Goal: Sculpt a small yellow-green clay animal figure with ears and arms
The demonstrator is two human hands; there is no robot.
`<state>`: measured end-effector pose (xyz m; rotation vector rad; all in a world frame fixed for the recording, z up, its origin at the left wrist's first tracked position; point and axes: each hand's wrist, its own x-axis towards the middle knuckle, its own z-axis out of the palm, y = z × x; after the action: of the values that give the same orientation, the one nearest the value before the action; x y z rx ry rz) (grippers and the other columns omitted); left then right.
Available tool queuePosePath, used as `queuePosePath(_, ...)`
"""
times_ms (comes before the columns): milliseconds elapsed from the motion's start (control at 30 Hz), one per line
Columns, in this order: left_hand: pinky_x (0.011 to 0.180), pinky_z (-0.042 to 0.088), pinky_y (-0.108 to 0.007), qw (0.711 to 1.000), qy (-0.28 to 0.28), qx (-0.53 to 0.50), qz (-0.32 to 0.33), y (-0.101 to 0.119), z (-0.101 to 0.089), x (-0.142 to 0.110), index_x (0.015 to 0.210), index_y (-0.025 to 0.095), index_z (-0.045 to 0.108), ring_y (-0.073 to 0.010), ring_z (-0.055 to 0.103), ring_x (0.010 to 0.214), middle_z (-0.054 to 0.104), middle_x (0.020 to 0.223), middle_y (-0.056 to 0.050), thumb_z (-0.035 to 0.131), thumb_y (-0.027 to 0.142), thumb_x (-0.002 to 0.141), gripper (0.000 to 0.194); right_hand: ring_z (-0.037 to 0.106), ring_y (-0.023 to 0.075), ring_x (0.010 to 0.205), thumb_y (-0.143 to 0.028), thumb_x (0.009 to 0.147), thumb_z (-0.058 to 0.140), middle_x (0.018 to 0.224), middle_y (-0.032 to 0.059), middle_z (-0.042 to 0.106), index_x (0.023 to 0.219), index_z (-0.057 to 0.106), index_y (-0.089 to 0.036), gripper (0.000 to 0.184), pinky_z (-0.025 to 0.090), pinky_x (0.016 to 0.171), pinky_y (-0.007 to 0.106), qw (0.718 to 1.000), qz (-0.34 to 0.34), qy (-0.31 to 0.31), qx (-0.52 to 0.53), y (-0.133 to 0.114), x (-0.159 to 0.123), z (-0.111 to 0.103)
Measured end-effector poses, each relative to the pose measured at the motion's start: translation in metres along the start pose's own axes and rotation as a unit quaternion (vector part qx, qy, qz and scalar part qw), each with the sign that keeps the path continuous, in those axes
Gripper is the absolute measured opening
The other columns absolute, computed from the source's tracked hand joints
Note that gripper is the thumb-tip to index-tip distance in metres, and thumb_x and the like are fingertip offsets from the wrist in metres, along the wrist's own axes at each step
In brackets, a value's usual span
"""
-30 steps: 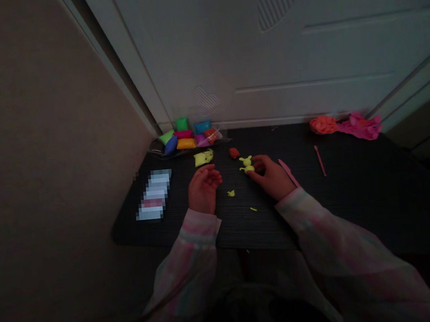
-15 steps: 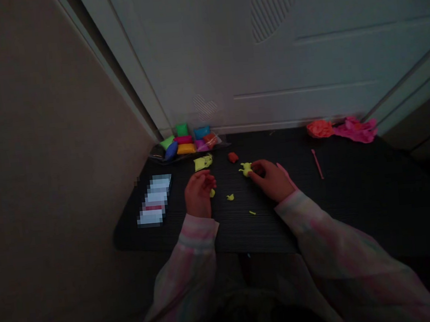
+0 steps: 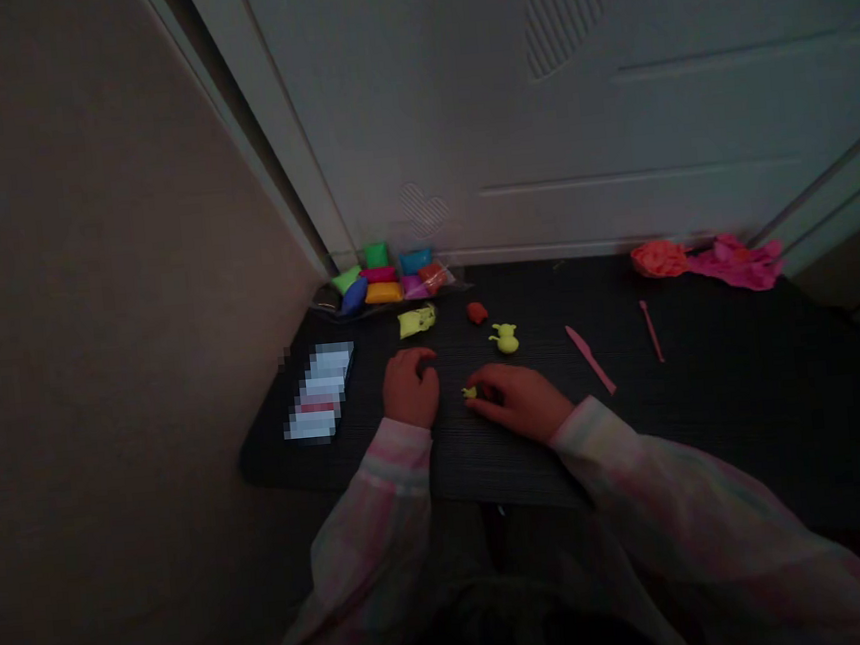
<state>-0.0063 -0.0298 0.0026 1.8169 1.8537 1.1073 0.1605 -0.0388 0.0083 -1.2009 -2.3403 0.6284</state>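
My right hand [image 3: 519, 400] has its thumb and fingertips closed around a small yellow clay piece [image 3: 469, 393] on the dark table. Left of it, my left hand [image 3: 411, 388] rests palm down, thumb and index finger apart with nothing visible between them; its other fingers are partly hidden. Beyond my right hand sits a yellow clay figure [image 3: 507, 339] with two round ears and a thin side arm, touched by neither hand. A red clay lump [image 3: 476, 313] lies behind it, and an opened yellow clay packet [image 3: 416, 321] is just past my left hand.
A clear bag of colourful clay packets [image 3: 383, 292] lies at the back left, above a phone with a blurred screen [image 3: 322, 390]. To the right are a pink plastic knife [image 3: 590, 359], a thin pink tool [image 3: 652, 331] and crumpled orange and pink material [image 3: 733, 263] by the door.
My right hand has let go of the yellow figure, which now stands alone, and moved nearer and left to the small clay piece. My left hand has turned palm down.
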Motion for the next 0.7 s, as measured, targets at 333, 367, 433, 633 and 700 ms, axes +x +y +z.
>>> queuePosePath(333, 0.073, 0.042, -0.031, 0.997, -0.009, 0.027, 0.075, 0.004, 0.002, -0.002, 0.076, 0.016, 0.059, -0.016, 0.051, 0.075, 0.06, 0.077, -0.003, 0.043, 0.008, 0.064, 0.021, 0.052, 0.0151, 0.071, -0.029, 0.074, 0.054, 0.078, 0.0041, 0.055, 0.084, 0.059, -0.016, 0.017, 0.04, 0.066, 0.028, 0.999, -0.017, -0.018, -0.044, 0.004, 0.003, 0.003)
queuePosePath(367, 0.073, 0.042, -0.031, 0.996, -0.007, 0.027, 0.088, 0.004, 0.003, -0.003, 0.076, 0.016, 0.058, -0.0159, 0.051, 0.075, 0.06, 0.076, -0.003, 0.044, 0.008, 0.064, 0.02, 0.052, 0.0149, 0.071, -0.027, 0.074, 0.054, 0.078, 0.0042, 0.055, 0.082, 0.059, -0.016, 0.015, 0.04, 0.066, 0.028, 0.999, -0.015, -0.015, -0.035, 0.003, 0.003, 0.002)
queuePosePath(433, 0.073, 0.042, -0.031, 0.993, -0.001, 0.024, 0.118, 0.006, 0.003, -0.004, 0.075, 0.016, 0.058, -0.0158, 0.051, 0.075, 0.06, 0.075, -0.003, 0.044, 0.009, 0.065, 0.018, 0.052, 0.0141, 0.07, -0.025, 0.074, 0.054, 0.078, 0.004, 0.056, 0.08, 0.059, -0.016, 0.013, 0.04, 0.066, 0.027, 1.0, -0.004, -0.003, 0.002, 0.003, 0.003, 0.001)
queuePosePath(633, 0.072, 0.043, -0.03, 0.971, -0.043, -0.004, 0.233, 0.016, 0.002, -0.012, 0.073, 0.015, 0.057, -0.0153, 0.053, 0.076, 0.06, 0.074, -0.005, 0.049, 0.015, 0.069, 0.009, 0.055, 0.0118, 0.066, -0.026, 0.073, 0.053, 0.075, 0.0027, 0.06, 0.082, 0.057, -0.014, 0.015, 0.043, 0.063, 0.024, 0.969, 0.121, 0.055, 0.209, 0.012, 0.007, -0.009)
queuePosePath(700, 0.071, 0.044, -0.029, 0.952, -0.123, -0.018, 0.281, 0.02, 0.004, -0.018, 0.073, 0.016, 0.059, -0.0148, 0.053, 0.074, 0.061, 0.073, -0.004, 0.05, 0.019, 0.07, 0.009, 0.055, 0.0123, 0.067, -0.025, 0.073, 0.052, 0.076, 0.003, 0.061, 0.083, 0.057, -0.014, 0.015, 0.043, 0.063, 0.025, 0.97, 0.132, 0.067, 0.193, 0.016, 0.007, -0.01)
